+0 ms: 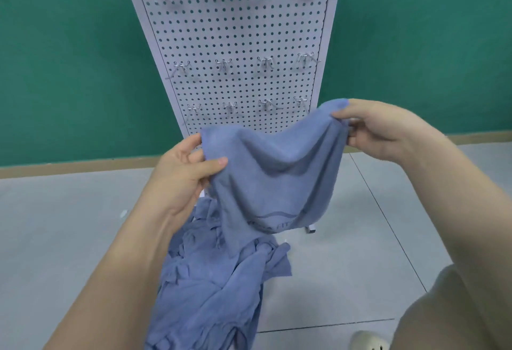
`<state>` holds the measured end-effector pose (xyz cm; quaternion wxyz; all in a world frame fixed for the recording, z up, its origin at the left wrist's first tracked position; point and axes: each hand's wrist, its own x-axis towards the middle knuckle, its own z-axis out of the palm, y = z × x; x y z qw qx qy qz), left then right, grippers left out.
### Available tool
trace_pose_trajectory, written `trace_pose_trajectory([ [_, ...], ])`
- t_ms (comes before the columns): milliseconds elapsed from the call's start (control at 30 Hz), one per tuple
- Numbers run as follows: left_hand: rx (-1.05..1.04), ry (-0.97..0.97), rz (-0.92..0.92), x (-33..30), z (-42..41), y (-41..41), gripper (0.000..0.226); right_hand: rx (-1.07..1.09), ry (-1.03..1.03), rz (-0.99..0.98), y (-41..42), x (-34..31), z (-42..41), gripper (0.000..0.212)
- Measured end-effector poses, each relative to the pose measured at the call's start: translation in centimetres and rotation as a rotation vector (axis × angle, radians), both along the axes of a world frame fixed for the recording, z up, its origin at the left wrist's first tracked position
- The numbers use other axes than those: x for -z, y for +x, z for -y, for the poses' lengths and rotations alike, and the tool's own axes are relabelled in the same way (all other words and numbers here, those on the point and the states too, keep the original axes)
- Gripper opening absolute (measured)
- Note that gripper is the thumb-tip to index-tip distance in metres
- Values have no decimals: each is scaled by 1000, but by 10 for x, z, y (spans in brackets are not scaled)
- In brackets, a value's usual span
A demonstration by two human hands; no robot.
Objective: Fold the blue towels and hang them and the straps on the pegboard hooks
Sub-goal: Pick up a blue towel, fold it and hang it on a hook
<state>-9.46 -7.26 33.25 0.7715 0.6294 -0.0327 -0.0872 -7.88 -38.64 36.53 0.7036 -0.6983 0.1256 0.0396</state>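
I hold a blue towel (277, 172) up in front of me, and it sags between my hands. My left hand (182, 172) pinches its left top corner between thumb and fingers. My right hand (379, 128) grips the right top corner. Below the towel, a heap of more blue towels (210, 288) lies crumpled on the floor. Behind stands a white pegboard (235, 31) with rows of bare metal hooks (266, 63). No straps can be made out apart from the heap.
The pegboard stands on a grey floor (69, 225) against a green wall (69, 58) with a tan skirting strip. One foot of the stand (310, 229) shows under the towel. My knee (448, 316) and a light shoe (368, 341) are at the lower right.
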Motion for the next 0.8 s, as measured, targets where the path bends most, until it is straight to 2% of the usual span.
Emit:
trace_pose_trajectory([
  [100, -105, 113, 41, 5, 5, 0, 29, -6, -107, 82, -1, 4, 3, 19],
  [200, -183, 152, 6, 11, 6, 4, 20, 33, -236, 70, -2, 8, 6, 21],
  [367, -241, 184, -43, 16, 5, 11, 9, 110, -231, 73, -1, 8, 12, 18],
  [533, -274, 239, -23, 17, 4, 14, 34, 223, -248, 60, 1, 9, 21, 17],
  [600, -269, 188, -19, 16, 6, 13, 36, 258, -263, 62, 3, 10, 23, 19],
  [700, -274, 78, 48, 14, 10, 12, 24, 286, -256, 81, 4, 11, 23, 17],
  [800, -318, 192, 239, 15, 10, 11, 27, 298, -266, 114, 4, 10, 23, 24],
])
